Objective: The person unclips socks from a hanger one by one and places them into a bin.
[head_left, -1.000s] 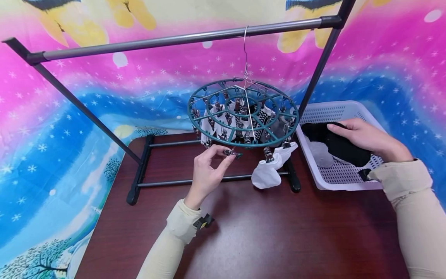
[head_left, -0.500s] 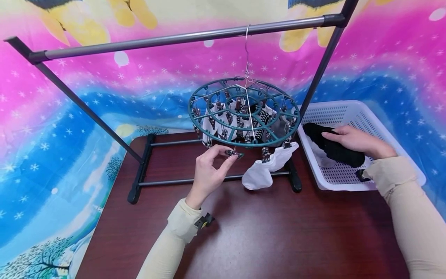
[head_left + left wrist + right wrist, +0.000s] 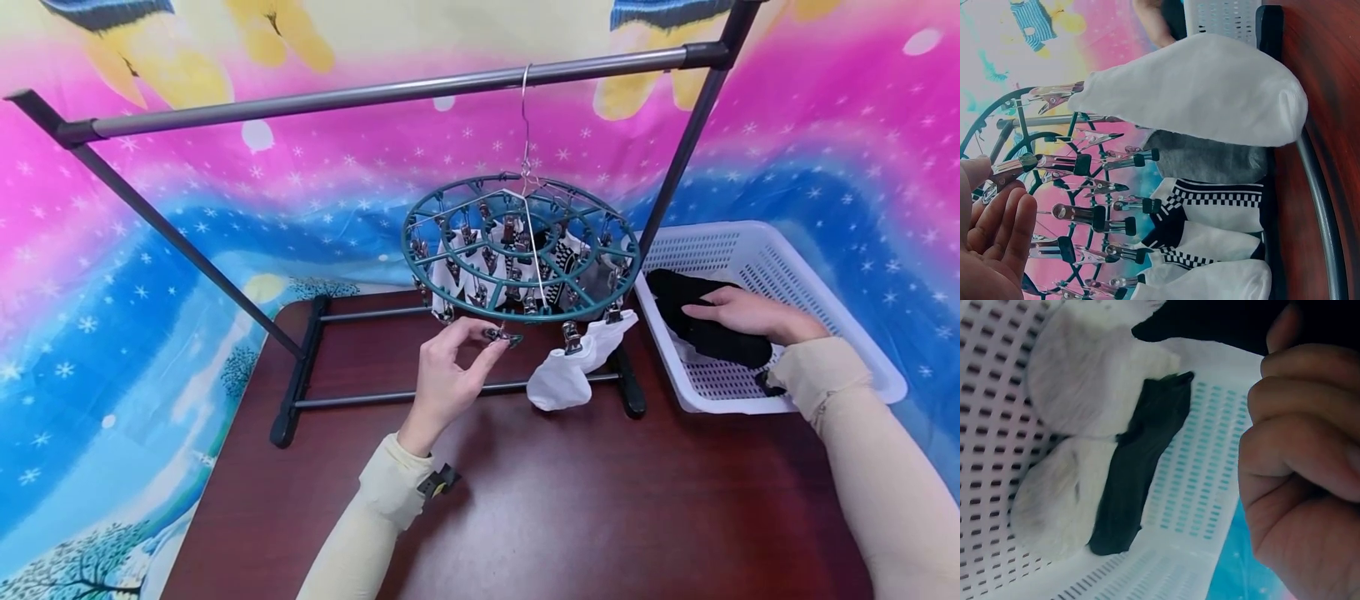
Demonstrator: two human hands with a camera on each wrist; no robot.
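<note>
In the head view my left hand (image 3: 448, 375) pinches a metal clip (image 3: 501, 337) at the front rim of the round green clip hanger (image 3: 480, 305). The left wrist view shows the same clip (image 3: 1013, 167) between thumb and fingers, with no sock in it. My right hand (image 3: 757, 315) holds a black sock (image 3: 723, 340) over the white basket (image 3: 891, 392). Curled fingers grip that sock (image 3: 1222, 322) in the right wrist view. Below it in the basket lie pale socks (image 3: 1079, 375) with a black band (image 3: 1138, 469).
A metal rack (image 3: 337, 102) carries the hanger by its hook. White socks (image 3: 561, 382), a grey sock (image 3: 1207, 156) and checker-trimmed socks (image 3: 1219, 194) hang from other clips. The rack's feet (image 3: 283, 429) stand on the dark red table (image 3: 600, 500).
My right hand has shifted left over the basket with the black sock. My left hand keeps its pinch on the clip. The front white sock has swung slightly left.
</note>
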